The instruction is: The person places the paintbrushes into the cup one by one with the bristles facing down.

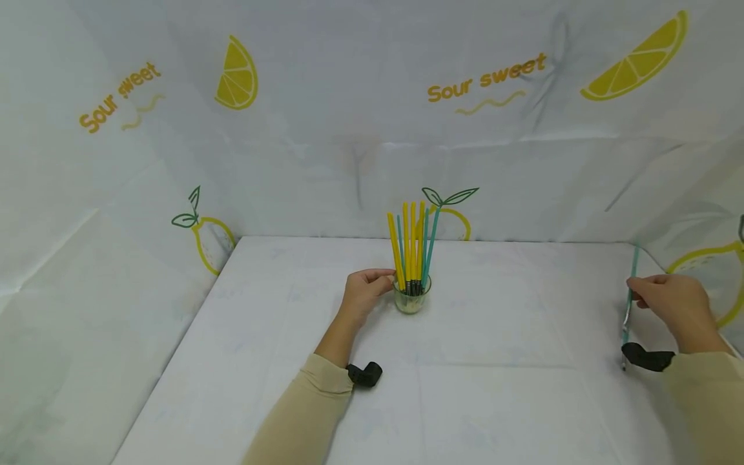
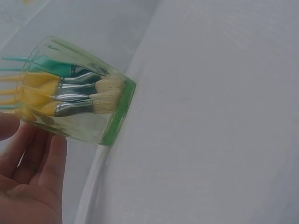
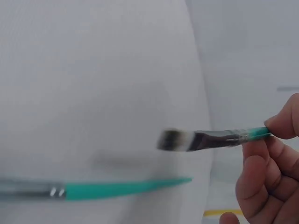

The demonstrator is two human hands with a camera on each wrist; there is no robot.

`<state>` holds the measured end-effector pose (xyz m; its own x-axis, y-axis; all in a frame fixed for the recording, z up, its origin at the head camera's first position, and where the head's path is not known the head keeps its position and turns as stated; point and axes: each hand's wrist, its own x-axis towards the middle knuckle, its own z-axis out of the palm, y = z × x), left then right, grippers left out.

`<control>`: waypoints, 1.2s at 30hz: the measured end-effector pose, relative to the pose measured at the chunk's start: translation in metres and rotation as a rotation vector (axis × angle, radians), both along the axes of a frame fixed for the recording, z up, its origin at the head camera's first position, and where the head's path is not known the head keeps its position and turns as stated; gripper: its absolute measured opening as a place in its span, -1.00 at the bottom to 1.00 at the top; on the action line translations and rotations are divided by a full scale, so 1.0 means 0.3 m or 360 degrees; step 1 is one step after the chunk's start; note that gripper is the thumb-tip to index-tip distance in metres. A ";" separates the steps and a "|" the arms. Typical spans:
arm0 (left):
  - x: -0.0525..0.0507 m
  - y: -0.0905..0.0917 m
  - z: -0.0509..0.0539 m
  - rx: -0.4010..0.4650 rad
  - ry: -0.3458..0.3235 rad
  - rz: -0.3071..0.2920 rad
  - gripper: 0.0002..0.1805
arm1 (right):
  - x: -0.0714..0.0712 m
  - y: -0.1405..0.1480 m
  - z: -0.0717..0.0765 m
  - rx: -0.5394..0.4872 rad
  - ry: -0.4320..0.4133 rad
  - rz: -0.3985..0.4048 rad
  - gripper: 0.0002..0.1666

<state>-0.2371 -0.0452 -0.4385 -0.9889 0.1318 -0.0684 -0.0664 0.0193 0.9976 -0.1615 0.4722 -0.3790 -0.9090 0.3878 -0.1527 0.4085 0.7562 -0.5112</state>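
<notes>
A clear, green-tinted glass (image 1: 410,302) stands on the table, holding several paintbrushes (image 1: 413,248) with yellow and teal handles. Their bristles point down inside it. My left hand (image 1: 365,290) holds the glass at its left side near the rim, thumb and fingers bent there. Over at the table's right side, my right hand (image 1: 674,300) pinches a teal paintbrush (image 3: 219,139) between thumb and fingers. Its dark-tipped bristles hang just off the tabletop, slightly blurred. Beside it, a second teal paintbrush (image 3: 117,189) lies on the table.
White cloth covers the table (image 1: 494,400). Behind it rises a white sheet (image 1: 325,129) printed with lemons and lettering. The table's right edge runs close to my right hand. A black strap piece (image 1: 365,374) sits on my left wrist, another (image 1: 646,357) on the right.
</notes>
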 end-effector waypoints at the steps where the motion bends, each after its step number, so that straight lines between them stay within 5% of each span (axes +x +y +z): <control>1: -0.002 0.001 0.001 -0.0010 -0.0008 -0.0002 -0.71 | -0.004 -0.011 0.010 -0.0006 0.0017 0.0002 -0.19; 8: 0.005 0.010 0.012 -0.0001 -0.0034 0.0022 -0.71 | -0.038 -0.137 0.077 0.0009 0.0278 0.0124 -0.31; 18: 0.014 0.011 0.026 -0.0054 -0.0013 0.0048 -0.72 | -0.077 -0.416 0.145 -0.0231 0.0548 0.0389 -0.58; 24: 0.010 0.011 0.023 -0.0040 -0.0016 0.0030 -0.72 | -0.104 -0.611 0.147 -0.0425 0.0633 0.0552 -0.74; 26: 0.029 0.010 0.054 -0.0041 -0.0026 0.0010 -0.71 | -0.114 -0.675 0.144 -0.0507 0.0663 0.0588 -0.78; 31: 0.033 0.009 0.063 -0.0016 -0.0055 -0.0023 -0.71 | -0.139 -0.801 0.143 -0.0656 0.0761 0.0674 -0.81; 36: 0.011 0.009 0.024 0.0034 -0.0040 0.0002 -0.72 | -0.159 -0.882 0.143 -0.0767 0.0920 0.0712 -0.78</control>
